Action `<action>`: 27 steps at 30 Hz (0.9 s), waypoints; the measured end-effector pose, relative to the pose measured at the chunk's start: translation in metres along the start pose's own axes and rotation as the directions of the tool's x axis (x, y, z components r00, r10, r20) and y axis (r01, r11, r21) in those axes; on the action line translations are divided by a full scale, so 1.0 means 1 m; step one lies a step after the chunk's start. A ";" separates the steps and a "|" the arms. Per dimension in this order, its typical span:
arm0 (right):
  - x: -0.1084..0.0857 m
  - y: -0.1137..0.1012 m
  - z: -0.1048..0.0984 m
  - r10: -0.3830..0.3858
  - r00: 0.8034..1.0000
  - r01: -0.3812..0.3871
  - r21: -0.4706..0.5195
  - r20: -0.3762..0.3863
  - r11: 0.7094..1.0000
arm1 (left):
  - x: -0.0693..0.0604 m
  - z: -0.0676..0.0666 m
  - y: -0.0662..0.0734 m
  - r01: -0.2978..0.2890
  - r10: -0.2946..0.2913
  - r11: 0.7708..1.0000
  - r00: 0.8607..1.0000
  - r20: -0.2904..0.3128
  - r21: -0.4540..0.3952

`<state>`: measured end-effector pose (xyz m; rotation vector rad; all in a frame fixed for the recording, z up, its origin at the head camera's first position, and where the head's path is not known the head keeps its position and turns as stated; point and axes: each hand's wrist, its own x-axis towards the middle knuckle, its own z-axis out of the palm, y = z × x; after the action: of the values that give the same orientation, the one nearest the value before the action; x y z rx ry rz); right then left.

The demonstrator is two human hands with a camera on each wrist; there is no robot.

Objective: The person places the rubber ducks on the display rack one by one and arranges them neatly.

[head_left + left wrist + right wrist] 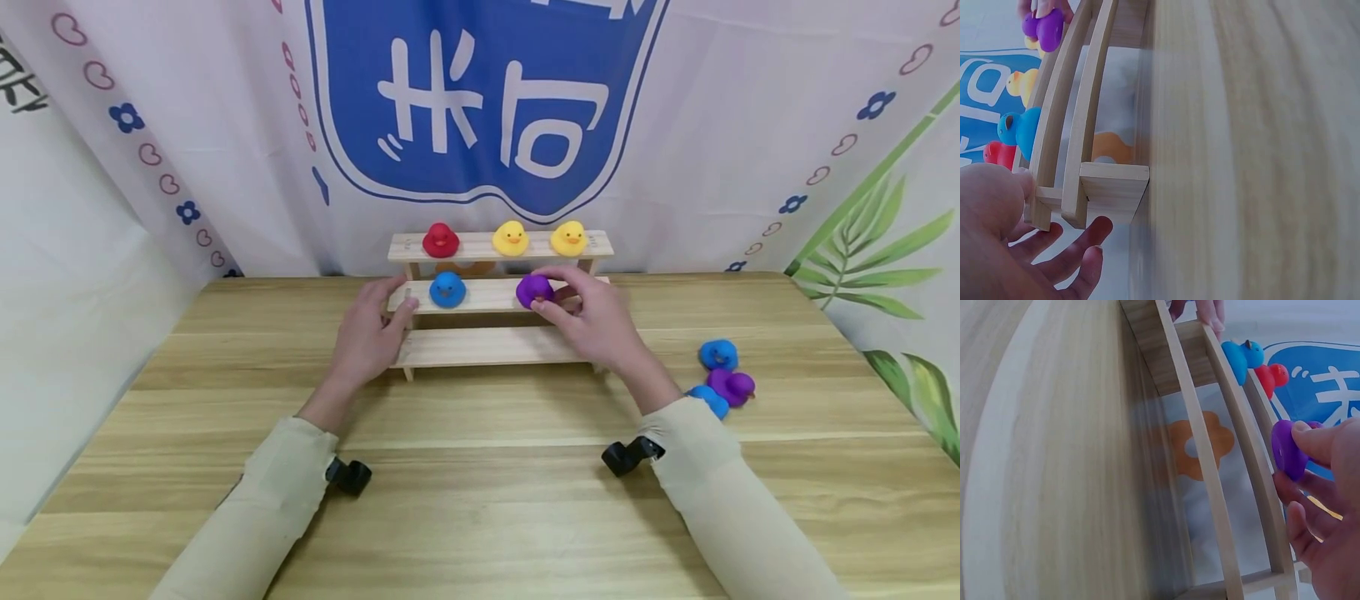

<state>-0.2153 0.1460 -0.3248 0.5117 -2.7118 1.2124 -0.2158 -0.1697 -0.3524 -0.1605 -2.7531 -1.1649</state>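
A three-tier wooden shelf (480, 345) stands on the table against the cloth backdrop. My left hand (372, 332) holds the left end of its middle tier, the thumb over the top and the other fingers around the end. A purple rubber duck (534, 291) is pinched between thumb and fingers of my right hand (596, 321), at the right part of the middle tier; whether it touches the board I cannot tell. To its left on that tier sits a blue rubber duck (447, 290). The top tier bears a red duck (440, 241) and two yellow ducks (511, 239).
Right of the shelf, beside my right forearm, a blue duck (718, 354), a purple duck (731, 387) and another blue duck (709, 401) lie close together on the wooden table (480, 517). A printed cloth (240, 125) hangs behind the shelf.
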 end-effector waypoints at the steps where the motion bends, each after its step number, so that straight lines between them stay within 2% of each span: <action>1: 0.001 -0.001 0.001 0.004 1.000 -0.004 -0.018 -0.001 1.000 | 0.000 0.000 0.000 -0.001 0.001 1.000 1.000 0.001 0.000; 5: 0.004 -0.003 0.005 0.024 1.000 -0.024 -0.062 -0.011 0.998 | 0.000 0.001 -0.001 -0.013 0.013 1.000 1.000 -0.001 -0.006; 21: 0.016 -0.015 0.015 0.152 0.988 -0.151 -0.093 -0.001 0.984 | -0.001 -0.001 0.000 0.005 -0.005 1.000 1.000 0.011 -0.004; 27: 0.018 -0.013 0.018 0.162 0.987 -0.162 -0.113 -0.009 0.980 | 0.000 -0.001 0.000 -0.001 0.001 1.000 1.000 0.007 -0.007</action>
<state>-0.2275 0.1198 -0.3233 0.2822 -2.8492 1.0831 -0.2158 -0.1705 -0.3513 -0.1668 -2.7550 -1.1755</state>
